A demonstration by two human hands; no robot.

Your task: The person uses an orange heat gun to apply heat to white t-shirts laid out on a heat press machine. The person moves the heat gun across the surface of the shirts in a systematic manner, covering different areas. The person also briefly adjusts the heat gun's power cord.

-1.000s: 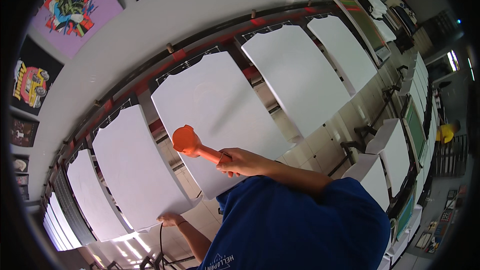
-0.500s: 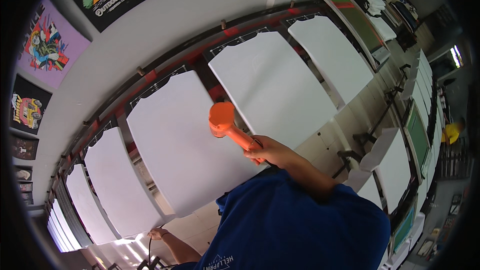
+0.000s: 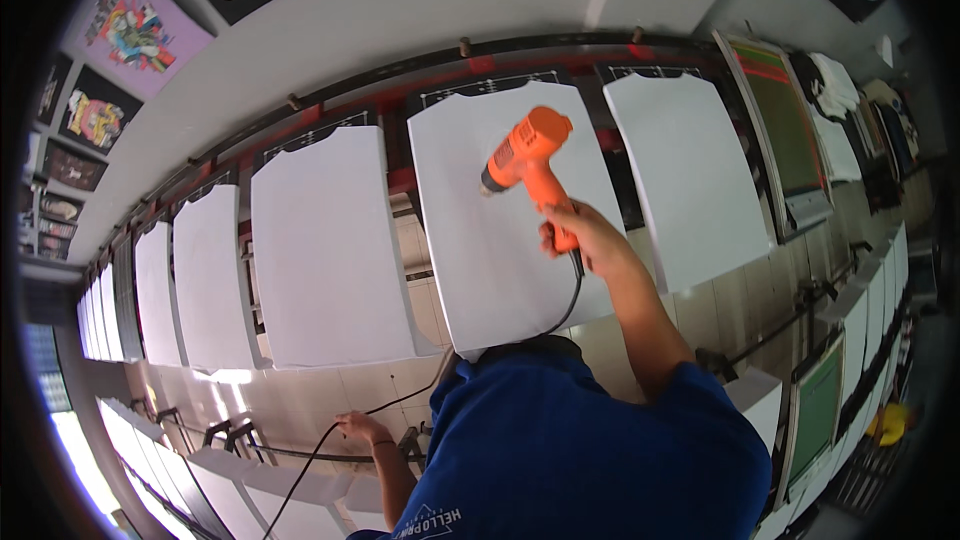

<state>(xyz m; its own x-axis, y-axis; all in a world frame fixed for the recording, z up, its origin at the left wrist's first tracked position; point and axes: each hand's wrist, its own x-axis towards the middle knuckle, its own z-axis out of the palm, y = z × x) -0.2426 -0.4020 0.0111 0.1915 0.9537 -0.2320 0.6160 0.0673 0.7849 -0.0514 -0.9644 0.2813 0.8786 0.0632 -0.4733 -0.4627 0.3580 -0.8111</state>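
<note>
My right hand point(image 3: 592, 236) is wrapped around the handle of an orange heat gun point(image 3: 532, 158). Its dark nozzle with a metal tip points left and slightly down, over a white fabric-covered board point(image 3: 480, 280) in front of me. Whether the tip touches the cloth is not plain, though a gap seems to lie between them. A black power cord point(image 3: 572, 302) leaves the handle's base and curves in front of my body. Low on the left, my left hand point(image 3: 364, 427) is closed on that cord point(image 3: 402, 399), away from the boards.
Similar white boards stand in a row, at left point(image 3: 320, 240) and right point(image 3: 690, 180). A framed printing screen point(image 3: 775, 125) closes the row at far right, with folded cloth point(image 3: 836, 90) beyond. Behind me runs another row with a green screen point(image 3: 815, 410). A person in yellow point(image 3: 888, 424) is far right.
The heat gun has moved right to the neighbouring board, and its nozzle now shows pointing left. My view has shifted with it. My left hand still holds the cord.
</note>
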